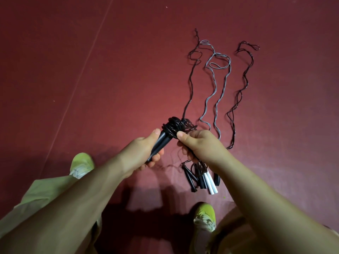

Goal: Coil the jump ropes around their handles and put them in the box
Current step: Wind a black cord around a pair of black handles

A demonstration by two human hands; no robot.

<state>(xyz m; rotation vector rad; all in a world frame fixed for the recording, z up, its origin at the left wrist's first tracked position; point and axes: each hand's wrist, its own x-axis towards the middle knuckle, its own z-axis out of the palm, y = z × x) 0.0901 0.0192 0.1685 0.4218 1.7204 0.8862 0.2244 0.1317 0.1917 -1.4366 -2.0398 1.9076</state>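
Wide open room is being offered by the dark red floor (110, 70), crossed only by a thin pale line (80, 74) at the left. Three uncoiled ropes are lying on it to the right: two dark, one grey rope (216, 85) between them. Their handles (201, 178) are being bunched together near the right shoe (205, 215); two white ones can be counted, the black ones cannot. A pair of black handles (161, 142) is being gripped by the left hand (145, 151), fingers curled round them. The black rope (176, 125) is being coiled round their upper end, with its strand pinched in the right hand (200, 143).
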